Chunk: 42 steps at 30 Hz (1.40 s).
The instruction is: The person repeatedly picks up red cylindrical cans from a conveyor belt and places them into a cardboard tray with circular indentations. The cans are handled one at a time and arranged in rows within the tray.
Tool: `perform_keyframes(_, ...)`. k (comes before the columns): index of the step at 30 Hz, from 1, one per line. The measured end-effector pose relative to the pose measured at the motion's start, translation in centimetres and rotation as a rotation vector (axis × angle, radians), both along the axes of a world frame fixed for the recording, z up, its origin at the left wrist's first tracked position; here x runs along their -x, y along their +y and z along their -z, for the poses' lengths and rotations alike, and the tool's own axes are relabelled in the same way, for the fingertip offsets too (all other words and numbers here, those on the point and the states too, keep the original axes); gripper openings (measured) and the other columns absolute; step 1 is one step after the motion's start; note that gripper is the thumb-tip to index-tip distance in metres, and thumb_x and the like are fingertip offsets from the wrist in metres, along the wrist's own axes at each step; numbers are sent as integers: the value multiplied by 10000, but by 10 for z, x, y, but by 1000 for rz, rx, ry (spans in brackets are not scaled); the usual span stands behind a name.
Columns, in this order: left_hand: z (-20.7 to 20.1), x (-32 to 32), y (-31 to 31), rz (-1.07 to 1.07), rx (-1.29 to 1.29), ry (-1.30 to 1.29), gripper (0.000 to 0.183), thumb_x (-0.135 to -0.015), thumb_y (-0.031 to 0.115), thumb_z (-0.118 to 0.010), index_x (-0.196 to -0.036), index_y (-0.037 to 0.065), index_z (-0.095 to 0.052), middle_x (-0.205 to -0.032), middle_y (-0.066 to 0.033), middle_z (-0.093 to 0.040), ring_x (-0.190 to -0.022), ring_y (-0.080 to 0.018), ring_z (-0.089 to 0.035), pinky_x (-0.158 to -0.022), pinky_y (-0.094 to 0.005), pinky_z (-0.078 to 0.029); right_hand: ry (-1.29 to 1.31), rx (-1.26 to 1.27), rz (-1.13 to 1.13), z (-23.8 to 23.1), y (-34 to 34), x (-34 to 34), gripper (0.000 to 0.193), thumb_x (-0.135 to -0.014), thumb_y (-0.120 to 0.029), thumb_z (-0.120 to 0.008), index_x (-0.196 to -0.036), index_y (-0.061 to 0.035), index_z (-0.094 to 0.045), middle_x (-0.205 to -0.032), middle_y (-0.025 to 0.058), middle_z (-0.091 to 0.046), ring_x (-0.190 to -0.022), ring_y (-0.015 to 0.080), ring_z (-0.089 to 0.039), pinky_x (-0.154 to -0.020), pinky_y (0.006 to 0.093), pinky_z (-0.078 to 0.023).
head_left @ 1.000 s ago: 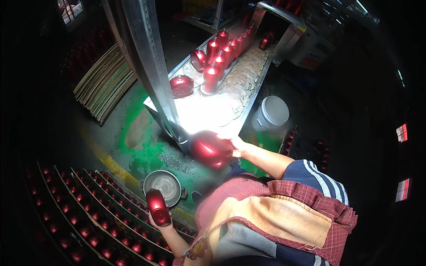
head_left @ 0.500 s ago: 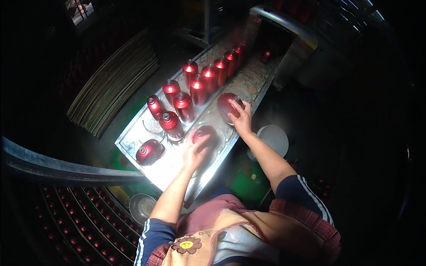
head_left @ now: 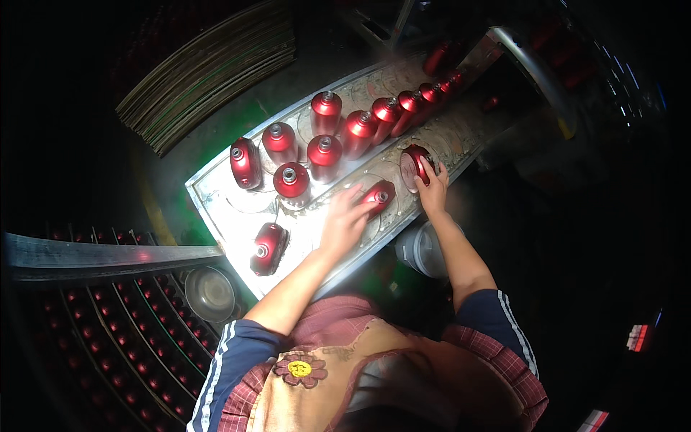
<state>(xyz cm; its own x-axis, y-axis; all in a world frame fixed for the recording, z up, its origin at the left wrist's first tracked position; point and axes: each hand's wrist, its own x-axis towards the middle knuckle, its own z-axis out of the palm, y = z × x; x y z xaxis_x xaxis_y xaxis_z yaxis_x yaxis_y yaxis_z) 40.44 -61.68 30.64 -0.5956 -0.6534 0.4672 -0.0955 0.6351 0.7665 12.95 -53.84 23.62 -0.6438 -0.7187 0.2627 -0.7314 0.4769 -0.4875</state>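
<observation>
A glossy red bottle [head_left: 415,167] is tilted in my right hand [head_left: 434,189], its flat base toward me and my fingers wrapped round its side. My left hand [head_left: 344,222] is beside another red bottle [head_left: 378,196] with a clear neck. Its fingers are stretched out and apart, the tips at or touching that bottle's near left side; the exact contact is blurred. Both bottles are over the near lane of a metal-edged conveyor table [head_left: 392,234]. Several more red bottles [head_left: 291,180] stand on the far lane.
A lone flattened red bottle [head_left: 268,249] is at the table's left end, by a metal rail [head_left: 122,258]. A metal bowl [head_left: 210,294], a white bucket [head_left: 425,252], stacked boards [head_left: 209,75] and rows of red bottles [head_left: 108,338] surround the table. A rounded metal hood [head_left: 533,68] covers its far end.
The whole view has turned and shifted. My left hand's fingers have spread at its bottle, which is now farther right along the near lane. My right hand keeps its tilted bottle.
</observation>
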Motion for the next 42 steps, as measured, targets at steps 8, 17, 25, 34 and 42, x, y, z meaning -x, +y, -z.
perform_keyframes(8,-52,-92,-168,-510,-109,-52,243,-763,57,-738,-1004,86,-725,-1150,-80,-628,-1105,-229,-557,-952,-319,-433,-151,347,-166,-138,-48,72,520,-804,-63,-715,-1303,-141,-587,-1260,105,-518,-1180,238,-515,-949,325,-453)
perform_keyframes(17,11,-111,-200,-402,-186,-125,263,-729,-84,-671,-978,2,-686,-1008,-86,-618,-941,-192,-584,-866,-292,-458,-217,177,-205,-116,-235,242,650,-740,-229,-808,-1325,-87,-562,-1251,165,-548,-1095,232,-566,-915,317,-465)
perform_keyframes(25,28,-125,-192,-601,-394,-26,605,-713,-36,-744,-1292,24,-578,-760,43,-455,-655,-54,-412,-645,-181,-371,-24,184,-131,-39,-348,303,601,-622,-157,-840,-1183,-62,-649,-1217,138,-579,-1097,266,-570,-936,338,-469)
perform_keyframes(34,-7,-114,-205,-446,-532,-524,596,-664,-21,-698,-1248,-38,-582,-856,-55,-636,-691,-92,-554,-705,-231,-455,-199,581,-69,-3,-383,272,396,-684,18,-788,-1052,-69,-669,-831,42,-563,-708,141,-549,-663,271,-487)
perform_keyframes(42,-26,-102,-217,-353,-568,-559,538,-681,-29,-678,-1211,-47,-589,-814,-60,-633,-646,-91,-545,-654,-227,-439,-398,733,534,20,-394,282,770,-703,-120,-818,-1337,26,-405,-892,157,-667,-798,296,-654,-759,384,-511)
